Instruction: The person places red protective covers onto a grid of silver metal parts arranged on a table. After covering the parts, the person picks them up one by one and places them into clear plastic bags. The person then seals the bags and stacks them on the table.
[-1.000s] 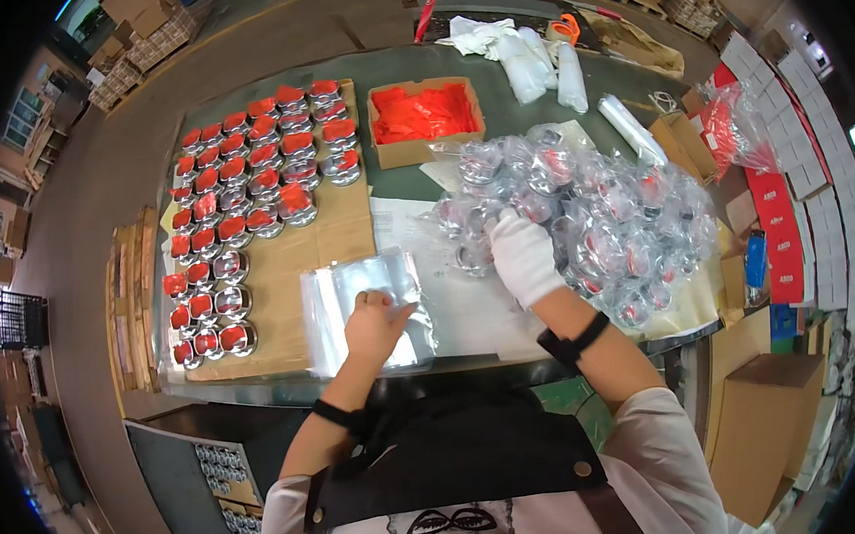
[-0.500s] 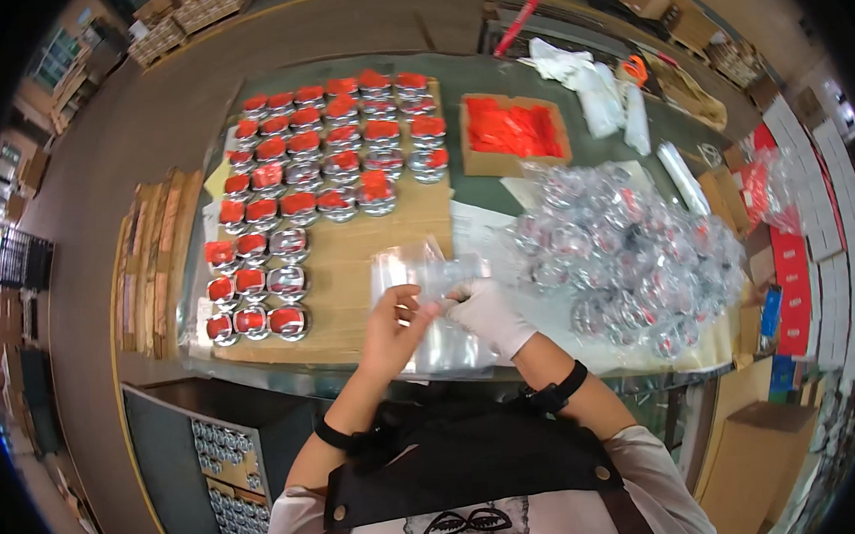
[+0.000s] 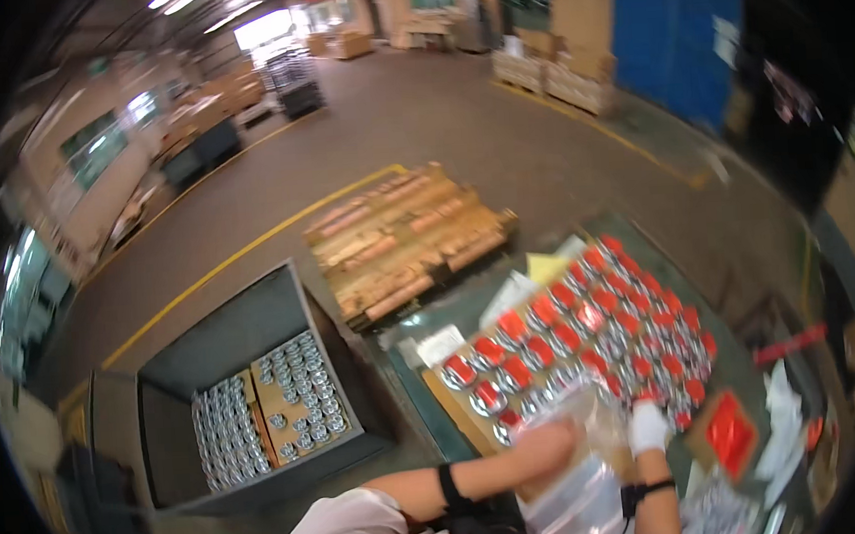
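Observation:
My bare left hand is closed on a clear plastic bag, which stands up beyond its fingers; the hand is blurred. More clear plastic bags lie flat below it. My right hand, in a white glove, reaches to the near edge of the rows of round chrome parts with red film. Its fingertips meet one of these parts, but blur hides whether they grip it. The parts stand on a brown cardboard sheet.
Right of the rows is a carton of red film pieces, with wrapped parts nearer me. A dark grey bin at left holds more chrome parts. A wooden pallet lies on the floor beyond the green table.
The view has swung left, bringing the bin and pallet into sight. My hands have parted: the right has left the bag and reached the chrome parts, while the left stays with the bag.

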A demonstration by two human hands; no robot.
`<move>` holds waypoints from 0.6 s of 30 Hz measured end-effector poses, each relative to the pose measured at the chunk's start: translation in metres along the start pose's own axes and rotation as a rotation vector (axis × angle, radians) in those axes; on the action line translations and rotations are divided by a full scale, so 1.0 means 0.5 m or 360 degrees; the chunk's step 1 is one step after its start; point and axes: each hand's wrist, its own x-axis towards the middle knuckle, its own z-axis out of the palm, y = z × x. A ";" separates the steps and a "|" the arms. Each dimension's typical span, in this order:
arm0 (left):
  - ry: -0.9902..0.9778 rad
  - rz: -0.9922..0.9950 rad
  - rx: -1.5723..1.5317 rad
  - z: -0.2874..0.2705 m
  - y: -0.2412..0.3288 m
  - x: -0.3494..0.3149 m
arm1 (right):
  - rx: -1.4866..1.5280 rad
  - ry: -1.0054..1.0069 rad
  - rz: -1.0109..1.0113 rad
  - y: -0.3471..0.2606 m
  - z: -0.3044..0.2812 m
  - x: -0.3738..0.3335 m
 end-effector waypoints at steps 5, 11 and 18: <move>-0.0500 -0.0173 -0.0429 0.248 -0.120 0.003 | 0.1752 -0.0411 0.0576 -0.110 -0.086 -0.066; 0.0021 -0.0436 -0.1066 0.222 -0.124 -0.009 | 0.0930 0.0019 0.0057 -0.227 0.027 -0.295; -0.0275 0.0527 -0.0500 0.110 0.027 -0.060 | 0.0670 -0.0136 -0.0497 -0.202 0.022 -0.307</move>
